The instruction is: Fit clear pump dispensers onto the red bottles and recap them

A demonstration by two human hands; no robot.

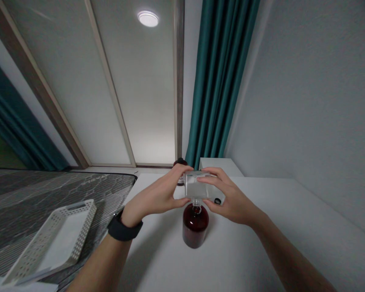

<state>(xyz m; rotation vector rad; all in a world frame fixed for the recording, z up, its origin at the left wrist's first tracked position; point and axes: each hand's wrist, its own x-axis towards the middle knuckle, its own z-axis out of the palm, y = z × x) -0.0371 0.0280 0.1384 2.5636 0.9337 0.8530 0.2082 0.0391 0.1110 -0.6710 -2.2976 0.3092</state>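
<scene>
Holding a clear bottle (192, 187) between the fingers of left hand (161, 192) and right hand (232, 198), directly above the dark red bottle (195, 227); already upturned, neck down near its mouth; any emptying left, impossible to tell.

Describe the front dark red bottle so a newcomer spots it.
Find the white table, then the clear container held in the left hand and right hand. Just below stands the glossy dark red bottle. Unlike the black-topped bottle behind the left hand, it shows no black top.
</scene>
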